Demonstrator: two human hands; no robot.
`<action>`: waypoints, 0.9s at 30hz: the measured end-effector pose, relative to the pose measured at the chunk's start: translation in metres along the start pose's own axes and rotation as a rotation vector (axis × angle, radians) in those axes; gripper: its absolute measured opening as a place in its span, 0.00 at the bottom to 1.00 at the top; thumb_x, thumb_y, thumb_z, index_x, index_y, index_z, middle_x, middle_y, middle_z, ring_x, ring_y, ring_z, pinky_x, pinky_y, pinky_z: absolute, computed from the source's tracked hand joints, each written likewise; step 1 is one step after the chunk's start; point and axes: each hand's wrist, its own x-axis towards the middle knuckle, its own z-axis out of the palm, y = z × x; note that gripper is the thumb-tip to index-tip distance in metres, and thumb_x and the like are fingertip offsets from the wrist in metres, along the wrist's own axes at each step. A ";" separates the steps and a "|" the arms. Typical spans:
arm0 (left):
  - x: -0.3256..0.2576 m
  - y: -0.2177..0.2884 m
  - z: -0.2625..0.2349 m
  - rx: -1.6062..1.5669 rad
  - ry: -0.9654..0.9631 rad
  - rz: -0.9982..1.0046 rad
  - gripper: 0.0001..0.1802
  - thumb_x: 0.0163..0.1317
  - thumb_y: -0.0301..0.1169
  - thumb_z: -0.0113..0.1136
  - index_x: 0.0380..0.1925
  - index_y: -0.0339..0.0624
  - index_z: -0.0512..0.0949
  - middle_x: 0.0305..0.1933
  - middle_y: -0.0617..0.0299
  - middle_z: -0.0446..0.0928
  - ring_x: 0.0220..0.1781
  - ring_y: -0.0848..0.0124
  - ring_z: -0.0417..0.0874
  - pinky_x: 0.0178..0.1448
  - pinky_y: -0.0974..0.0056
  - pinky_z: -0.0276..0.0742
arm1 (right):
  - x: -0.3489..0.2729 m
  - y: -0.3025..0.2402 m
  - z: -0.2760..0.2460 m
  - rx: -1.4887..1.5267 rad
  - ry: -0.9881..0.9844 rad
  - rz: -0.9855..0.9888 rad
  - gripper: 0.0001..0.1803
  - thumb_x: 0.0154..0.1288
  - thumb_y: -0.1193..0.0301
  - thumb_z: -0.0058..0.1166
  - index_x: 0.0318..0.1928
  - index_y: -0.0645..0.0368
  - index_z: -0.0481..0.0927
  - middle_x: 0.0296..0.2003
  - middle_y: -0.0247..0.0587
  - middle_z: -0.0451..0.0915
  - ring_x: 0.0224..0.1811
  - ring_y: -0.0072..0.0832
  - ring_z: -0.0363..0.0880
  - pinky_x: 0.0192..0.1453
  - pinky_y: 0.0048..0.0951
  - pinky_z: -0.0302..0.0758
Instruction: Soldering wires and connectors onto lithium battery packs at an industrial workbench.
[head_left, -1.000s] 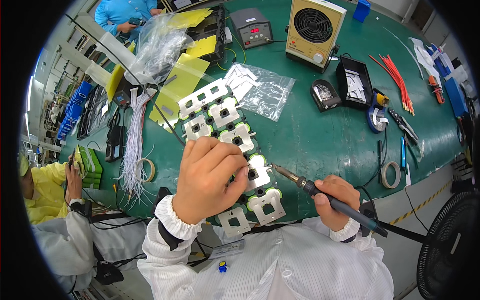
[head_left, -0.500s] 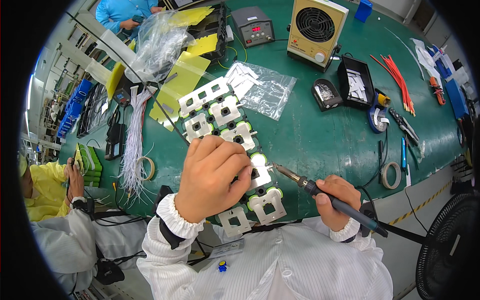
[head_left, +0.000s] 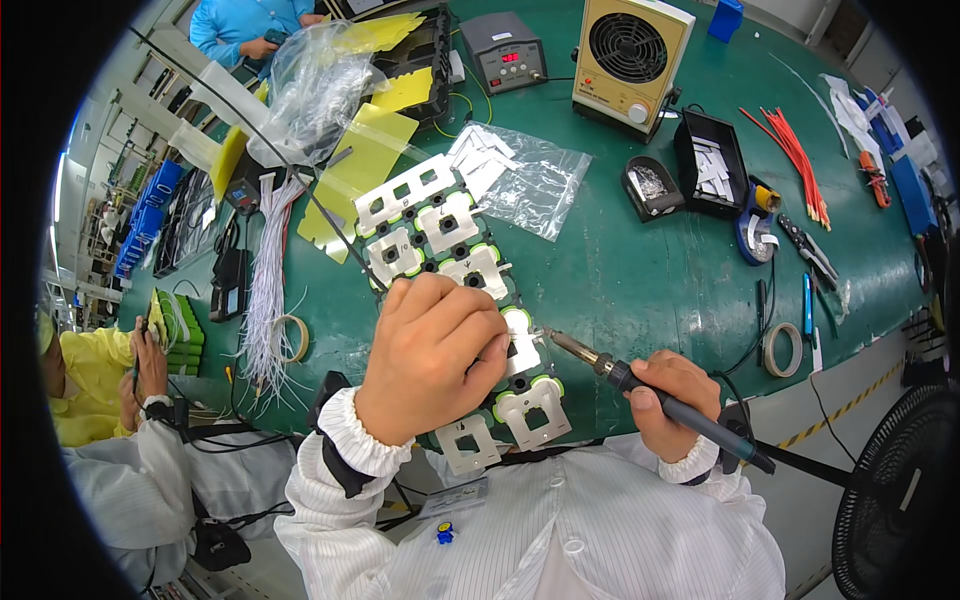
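My left hand [head_left: 432, 350] is closed in a pinch over the middle of a battery module [head_left: 430, 265] with pale metal plates on black and green holders. A long thin solder wire [head_left: 318, 203] runs from this hand toward the upper left; the fingers hide where they grip it. My right hand [head_left: 672, 405] holds a soldering iron [head_left: 640, 385] by its dark handle. The iron's tip points left, at the right edge of a bright plate [head_left: 521, 340] beside my left fingers. Whether it touches cannot be made out. Two loose-looking plates lie at the near end.
A soldering station [head_left: 503, 52] and a beige fan unit [head_left: 632, 65] stand at the back. Right lie a black parts box [head_left: 711, 160], red wires [head_left: 790, 165], pliers [head_left: 808, 252] and a tape roll [head_left: 782, 350]. White wires [head_left: 268, 290] lie left. A co-worker's hands [head_left: 148, 365] work farther left.
My left hand has shifted slightly right, and the upper wire end with it. The soldering iron stays almost in place at the plate's edge.
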 end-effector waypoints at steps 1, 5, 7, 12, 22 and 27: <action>0.000 0.001 -0.002 0.001 -0.001 0.000 0.09 0.48 0.24 0.70 0.30 0.45 0.81 0.37 0.68 0.82 0.39 0.64 0.76 0.43 0.58 0.67 | 0.000 0.000 0.000 0.001 0.001 0.000 0.14 0.59 0.79 0.67 0.46 0.70 0.84 0.19 0.39 0.75 0.19 0.31 0.74 0.25 0.31 0.69; 0.004 0.006 -0.025 0.099 0.034 -0.035 0.12 0.46 0.22 0.73 0.32 0.46 0.85 0.37 0.68 0.82 0.40 0.62 0.76 0.44 0.58 0.68 | -0.001 0.002 -0.001 -0.003 0.002 0.009 0.13 0.60 0.78 0.67 0.45 0.70 0.84 0.20 0.39 0.76 0.19 0.31 0.74 0.25 0.31 0.69; 0.006 0.003 -0.040 0.155 0.087 -0.063 0.14 0.46 0.19 0.74 0.34 0.46 0.87 0.34 0.67 0.82 0.38 0.62 0.74 0.43 0.59 0.68 | -0.001 0.003 -0.001 -0.007 0.003 0.010 0.13 0.60 0.78 0.67 0.45 0.71 0.84 0.20 0.40 0.76 0.19 0.32 0.74 0.25 0.31 0.70; 0.008 -0.008 -0.060 0.260 0.075 -0.040 0.14 0.49 0.19 0.73 0.36 0.45 0.87 0.32 0.66 0.81 0.36 0.63 0.72 0.41 0.60 0.67 | 0.002 0.002 -0.001 -0.017 0.068 0.005 0.12 0.61 0.76 0.67 0.43 0.71 0.84 0.21 0.42 0.78 0.20 0.31 0.74 0.26 0.32 0.70; 0.012 -0.016 -0.039 0.019 -0.051 -0.038 0.10 0.49 0.22 0.71 0.34 0.43 0.84 0.38 0.65 0.84 0.39 0.62 0.76 0.45 0.58 0.71 | 0.018 0.009 -0.002 -0.009 0.019 -0.003 0.10 0.61 0.76 0.66 0.40 0.71 0.83 0.20 0.40 0.76 0.19 0.29 0.73 0.24 0.30 0.69; 0.013 -0.004 -0.021 -0.032 -0.121 0.029 0.11 0.45 0.22 0.71 0.31 0.44 0.82 0.43 0.66 0.84 0.40 0.61 0.76 0.46 0.58 0.71 | 0.016 0.010 0.003 0.011 0.050 -0.103 0.08 0.60 0.76 0.64 0.36 0.71 0.83 0.18 0.39 0.75 0.16 0.29 0.72 0.21 0.29 0.67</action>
